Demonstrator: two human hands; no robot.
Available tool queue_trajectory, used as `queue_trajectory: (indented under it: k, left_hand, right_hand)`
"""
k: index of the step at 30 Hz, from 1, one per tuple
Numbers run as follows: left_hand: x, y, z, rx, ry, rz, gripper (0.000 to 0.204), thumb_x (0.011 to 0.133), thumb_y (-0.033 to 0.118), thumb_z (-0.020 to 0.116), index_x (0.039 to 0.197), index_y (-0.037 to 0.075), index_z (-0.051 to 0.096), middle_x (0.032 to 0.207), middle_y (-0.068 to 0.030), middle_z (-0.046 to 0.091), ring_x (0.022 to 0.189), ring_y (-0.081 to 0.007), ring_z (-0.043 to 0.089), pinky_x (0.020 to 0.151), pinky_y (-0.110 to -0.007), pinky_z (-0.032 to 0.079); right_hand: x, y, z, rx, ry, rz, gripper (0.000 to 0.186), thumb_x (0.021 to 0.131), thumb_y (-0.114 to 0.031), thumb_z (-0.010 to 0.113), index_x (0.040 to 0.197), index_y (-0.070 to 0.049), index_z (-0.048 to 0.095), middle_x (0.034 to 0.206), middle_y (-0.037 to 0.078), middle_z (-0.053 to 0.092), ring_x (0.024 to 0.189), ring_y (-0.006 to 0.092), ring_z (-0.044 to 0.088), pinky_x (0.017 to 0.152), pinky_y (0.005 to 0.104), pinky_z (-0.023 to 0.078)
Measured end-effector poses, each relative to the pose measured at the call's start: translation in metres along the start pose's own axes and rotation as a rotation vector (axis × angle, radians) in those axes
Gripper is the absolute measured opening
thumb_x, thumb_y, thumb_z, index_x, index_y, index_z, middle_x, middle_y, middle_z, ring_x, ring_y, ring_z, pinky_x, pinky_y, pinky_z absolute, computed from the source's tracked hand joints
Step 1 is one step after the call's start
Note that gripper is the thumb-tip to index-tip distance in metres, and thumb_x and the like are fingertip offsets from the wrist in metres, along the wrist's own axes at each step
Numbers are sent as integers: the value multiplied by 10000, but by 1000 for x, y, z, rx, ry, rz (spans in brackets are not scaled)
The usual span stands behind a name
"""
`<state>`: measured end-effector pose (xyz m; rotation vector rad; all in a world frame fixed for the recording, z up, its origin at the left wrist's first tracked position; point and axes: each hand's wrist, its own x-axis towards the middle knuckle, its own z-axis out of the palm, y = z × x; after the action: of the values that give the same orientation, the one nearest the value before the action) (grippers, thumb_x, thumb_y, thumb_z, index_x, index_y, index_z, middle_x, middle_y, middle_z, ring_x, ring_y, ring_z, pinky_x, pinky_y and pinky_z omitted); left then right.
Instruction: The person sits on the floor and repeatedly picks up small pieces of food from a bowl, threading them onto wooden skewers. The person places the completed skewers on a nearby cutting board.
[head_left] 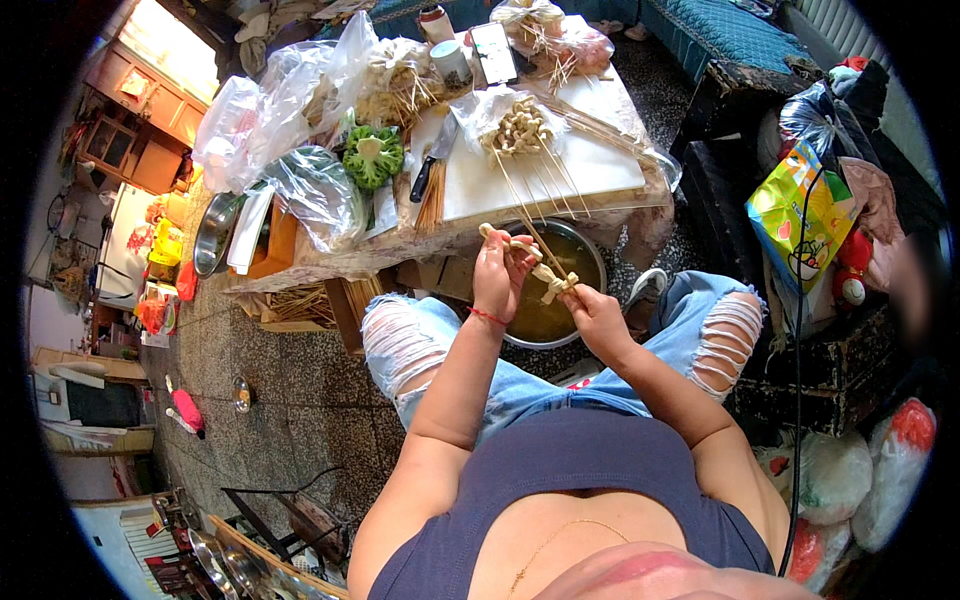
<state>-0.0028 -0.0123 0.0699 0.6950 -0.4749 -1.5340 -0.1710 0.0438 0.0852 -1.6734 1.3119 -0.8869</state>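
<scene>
Knotted strips: pale pieces (553, 286), probably bean-curd knots, up between the two hands, over the metal basin (545, 346) of yellowish liquid.
Likely feel: light, soft and bendy, perhaps damp and slick; a hard pull could tear one.
Best hold: pinch a knot at its thick middle, and take the thin skewer (548, 249) by its bare shaft, clear of the point.
Left hand (506, 266): fingertips grasp a pale strip (497, 236).
Right hand (598, 314): fingers closed around the skewer's near end, against a knot; the exact grip is partly hidden.
Cutting board (605, 176): white, beyond the basin, bearing a plastic bag with a heap of skewered pale pieces (521, 128).
Left of the board: kitchen knife (435, 158), skewer bundle (431, 200), broccoli (373, 158) stem up.
Farther back: lit phone (494, 54), propped.
</scene>
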Motion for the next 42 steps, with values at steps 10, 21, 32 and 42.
queue_trajectory:
  k: [10,21,32,42]
  left_hand:
    - [-4,-21,7,64,-47,-113,285,960,347,362,971,93,490,996,-111,598,882,-198,594,770,-341,491]
    - [-13,-19,-5,93,-137,-235,301,954,318,380,1104,91,510,1039,-40,590,932,-141,573,785,-286,458]
    - [-19,-6,16,178,-146,-127,251,945,239,434,1119,80,521,1058,-29,588,951,-113,567,773,-261,473]
    - [-3,-1,-8,265,24,-116,231,921,177,473,1135,98,510,1015,-26,604,890,-126,597,727,-283,503]
  right_hand:
    - [16,11,-2,89,0,48,180,862,-157,529,925,2,586,766,215,584,682,325,584,598,368,435]
    - [10,26,-7,241,-95,103,196,873,-142,498,943,16,589,755,134,606,705,184,570,658,314,441]
    - [-4,25,-16,447,-136,194,181,901,-142,482,941,-6,593,646,16,500,574,79,442,521,245,377]
    - [-3,38,-16,442,-82,127,161,926,-127,445,940,-5,550,615,-59,416,509,28,357,452,186,299]
